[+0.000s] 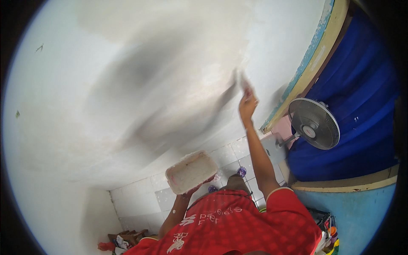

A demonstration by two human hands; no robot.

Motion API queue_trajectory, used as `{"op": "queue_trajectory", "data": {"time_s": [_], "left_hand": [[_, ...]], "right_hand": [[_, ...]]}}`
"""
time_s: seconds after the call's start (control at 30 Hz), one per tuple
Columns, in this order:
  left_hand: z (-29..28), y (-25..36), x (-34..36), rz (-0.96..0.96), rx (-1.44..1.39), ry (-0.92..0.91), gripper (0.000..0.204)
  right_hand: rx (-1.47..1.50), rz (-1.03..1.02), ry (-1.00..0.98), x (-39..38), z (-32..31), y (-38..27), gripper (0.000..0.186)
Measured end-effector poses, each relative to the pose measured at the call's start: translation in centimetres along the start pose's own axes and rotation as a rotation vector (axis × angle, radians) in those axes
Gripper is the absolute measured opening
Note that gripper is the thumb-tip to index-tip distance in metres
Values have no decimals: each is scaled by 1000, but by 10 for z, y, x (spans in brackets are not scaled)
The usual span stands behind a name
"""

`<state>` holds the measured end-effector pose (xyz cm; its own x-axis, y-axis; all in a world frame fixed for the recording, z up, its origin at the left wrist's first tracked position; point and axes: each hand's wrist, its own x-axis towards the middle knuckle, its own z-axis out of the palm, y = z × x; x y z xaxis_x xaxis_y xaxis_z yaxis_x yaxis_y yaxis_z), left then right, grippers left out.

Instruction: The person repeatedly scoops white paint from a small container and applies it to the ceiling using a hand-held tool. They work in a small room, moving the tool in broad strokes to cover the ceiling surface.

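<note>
My left hand point(194, 189) holds a whitish rectangular tub point(172, 178) from beneath, in front of my body. The tub is shallow and caked with white material inside and along its rim. My right arm stretches up toward the white wall point(170, 55). In the closed fingers of my right hand point(247, 105) is a small flat tool point(245, 83) with a reddish handle and a pale end, smeared by motion. Its pale end is at or very near the wall, by the edge of a cream-toned patch. A blurred arm shadow lies across the wall.
A grey standing fan point(314, 123) is on the right, before a blue curtain point(361, 85) in a framed opening. Pale tiles point(136, 199) cover the floor. A wooden piece with cloths point(127, 239) lies at lower left, and a dark crate point(321, 219) of things at lower right.
</note>
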<state>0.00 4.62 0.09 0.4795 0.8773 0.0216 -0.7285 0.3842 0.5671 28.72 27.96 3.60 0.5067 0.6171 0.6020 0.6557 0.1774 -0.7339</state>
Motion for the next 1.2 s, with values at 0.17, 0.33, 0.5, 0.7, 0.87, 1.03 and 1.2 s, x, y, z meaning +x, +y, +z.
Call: {"op": "queue_trajectory", "data": {"time_s": [0.17, 0.33, 0.5, 0.7, 0.87, 1.03, 1.2], "left_hand": [[0, -5, -8, -39, 281, 29, 72], [8, -3, -19, -78, 105, 148, 70], [-8, -7, -19, -194, -378, 164, 63], [-20, -13, -23, 20, -321, 16, 69], [-45, -19, -22, -28, -355, -15, 67], [-40, -21, -29, 102, -99, 49, 66], [-40, -20, -28, 38, -124, 91, 66]], "right_hand": [[-16, 7, 353, 99, 7, 9, 37], [210, -216, 170, 9, 56, -88, 52], [337, -160, -455, -46, 43, -75, 36], [270, -41, 99, 50, 1, -49, 36], [35, -67, 128, 76, 27, -51, 45], [301, -228, -274, -18, 51, -83, 32], [491, -113, -254, -24, 32, -36, 40]]}}
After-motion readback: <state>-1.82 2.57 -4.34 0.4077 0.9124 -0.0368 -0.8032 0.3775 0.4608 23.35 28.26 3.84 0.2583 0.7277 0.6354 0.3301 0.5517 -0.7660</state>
